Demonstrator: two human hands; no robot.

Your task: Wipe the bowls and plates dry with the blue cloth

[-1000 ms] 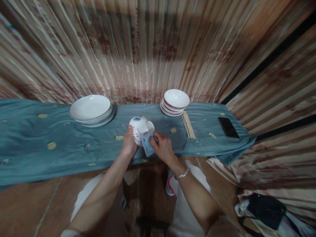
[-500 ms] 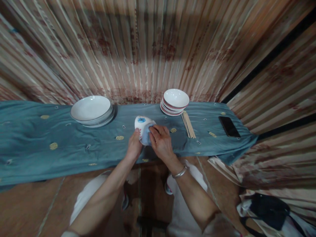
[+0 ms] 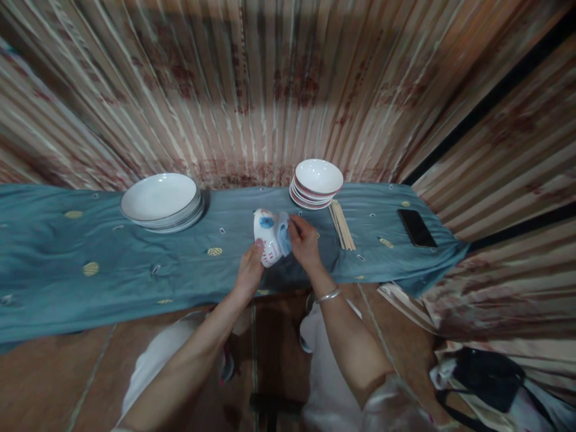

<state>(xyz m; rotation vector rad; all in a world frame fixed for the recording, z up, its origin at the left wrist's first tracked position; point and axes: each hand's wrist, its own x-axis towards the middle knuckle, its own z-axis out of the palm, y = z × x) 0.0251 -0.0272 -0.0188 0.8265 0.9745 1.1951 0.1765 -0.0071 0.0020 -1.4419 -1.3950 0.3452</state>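
Note:
My left hand grips the lower left side of a small white-and-blue packet, its thumb lying on the front. The packet looks soft and carries a blue round print and red marks like lettering. At its right side, the pinched fingers of my right hand hold the crumpled pale blue part. Whether this part belongs to the packet or is a separate piece, I cannot tell. Both hands are above the front of the cloth-covered table.
A stack of large white plates stands at the left, with white red-rimmed bowls stacked right of centre. Beside the bowls lie several wooden chopsticks. Farther right is a black phone. A dark bag rests low at right; a curtain hangs behind.
My right hand has moved slightly right, drawing the pale blue part away from the white front. More of the red marks show. The packet has turned and shifted a little right in my left hand.

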